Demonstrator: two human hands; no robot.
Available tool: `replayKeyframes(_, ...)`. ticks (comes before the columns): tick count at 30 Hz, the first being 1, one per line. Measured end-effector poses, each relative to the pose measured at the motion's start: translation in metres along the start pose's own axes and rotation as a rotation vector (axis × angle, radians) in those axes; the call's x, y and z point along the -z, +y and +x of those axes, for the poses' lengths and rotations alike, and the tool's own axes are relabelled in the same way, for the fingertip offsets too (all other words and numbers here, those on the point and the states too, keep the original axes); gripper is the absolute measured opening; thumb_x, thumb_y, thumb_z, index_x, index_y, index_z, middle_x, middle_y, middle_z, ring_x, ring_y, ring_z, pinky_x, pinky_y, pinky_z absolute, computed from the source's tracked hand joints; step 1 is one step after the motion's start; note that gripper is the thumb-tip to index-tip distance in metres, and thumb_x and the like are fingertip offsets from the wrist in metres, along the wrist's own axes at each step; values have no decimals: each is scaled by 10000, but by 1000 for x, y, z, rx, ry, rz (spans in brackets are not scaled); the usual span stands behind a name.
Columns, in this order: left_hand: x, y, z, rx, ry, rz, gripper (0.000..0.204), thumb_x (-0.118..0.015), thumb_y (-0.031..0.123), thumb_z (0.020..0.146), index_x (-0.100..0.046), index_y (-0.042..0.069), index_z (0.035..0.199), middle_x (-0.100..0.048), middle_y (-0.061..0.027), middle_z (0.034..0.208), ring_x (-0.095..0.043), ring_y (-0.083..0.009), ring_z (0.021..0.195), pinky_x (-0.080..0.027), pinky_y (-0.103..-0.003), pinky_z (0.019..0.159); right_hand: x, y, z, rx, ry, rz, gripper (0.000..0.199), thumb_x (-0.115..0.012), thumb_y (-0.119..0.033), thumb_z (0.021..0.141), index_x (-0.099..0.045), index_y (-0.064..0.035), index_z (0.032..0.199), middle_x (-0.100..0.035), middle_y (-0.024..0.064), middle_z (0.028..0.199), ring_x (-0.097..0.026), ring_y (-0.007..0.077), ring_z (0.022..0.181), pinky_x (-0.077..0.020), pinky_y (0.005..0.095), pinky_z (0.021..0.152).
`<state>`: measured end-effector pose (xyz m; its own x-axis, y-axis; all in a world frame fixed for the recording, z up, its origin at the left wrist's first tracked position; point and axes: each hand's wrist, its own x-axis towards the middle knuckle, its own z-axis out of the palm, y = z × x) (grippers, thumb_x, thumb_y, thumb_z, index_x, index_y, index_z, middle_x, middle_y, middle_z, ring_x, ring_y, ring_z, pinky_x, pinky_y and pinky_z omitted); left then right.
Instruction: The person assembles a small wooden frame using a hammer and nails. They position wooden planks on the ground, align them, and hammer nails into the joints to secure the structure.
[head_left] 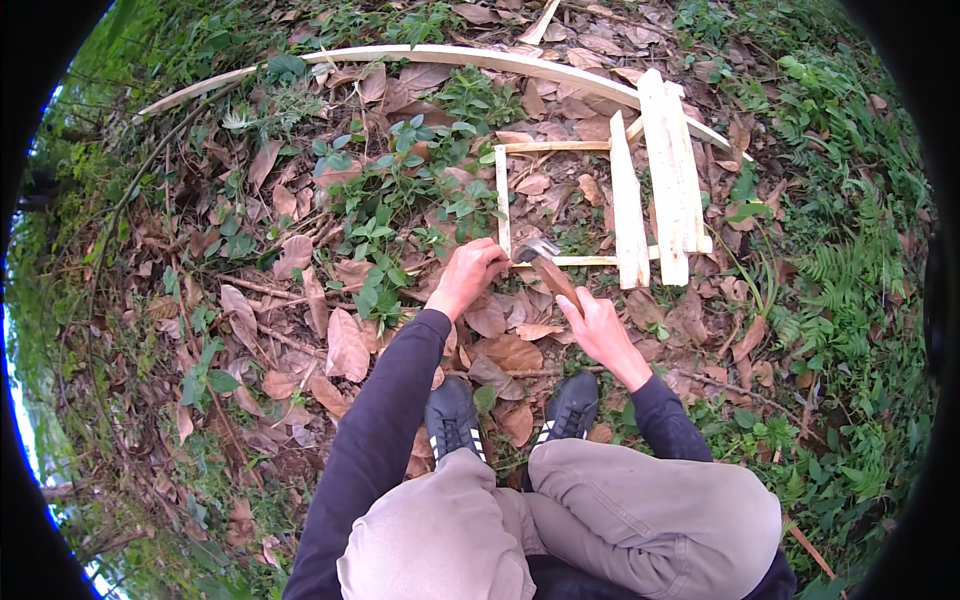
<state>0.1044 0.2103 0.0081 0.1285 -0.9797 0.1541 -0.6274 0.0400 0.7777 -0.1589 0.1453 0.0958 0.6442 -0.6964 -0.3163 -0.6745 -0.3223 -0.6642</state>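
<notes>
A rectangular frame of thin pale wooden strips [503, 200] lies on the leaf-covered ground in front of me. At its near left corner, my left hand [470, 277] has its fingers pinched together, and whatever they hold is too small to make out. My right hand [601, 332] grips a claw hammer [557, 281] by its brown wooden handle. The metal hammer head is beside the left fingertips, over that same corner. Two rough boards, a narrow one [628, 205] and a wider one [670, 180], lie across the frame's right part.
Beyond the frame a long wooden strip [450, 55] stretches across the ground. A short wood piece [541, 22] lies farther off. Dry brown leaves, twigs and low green plants [375, 230] surround the frame. My two dark shoes [455, 415] are close below my hands.
</notes>
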Motion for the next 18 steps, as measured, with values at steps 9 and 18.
replayKeyframes(9, -2, -3, 0, -4, 15, -26, 126, -788, 114, 851, -711, 26, 897, -645, -124, 848, -669, -337, 809, -537, -429, 715, -5, -6, 6, 48, 12, 63, 283, -564, -248, 1076, -529, 31, 1114, -609, 260, 704, -642, 457, 672, -467, 490, 594)
replayKeyframes(18, 1, 1, 1, 19, -6, 1, 133, -773, 128, 860, -699, 20, 884, -651, -132, 863, -670, -365, 838, -544, -451, 746, -11, -5, 8, 103, 24, -49, 305, -568, -253, 1078, -522, 48, 1076, -609, 269, 663, -663, 474, 654, -471, 503, 531)
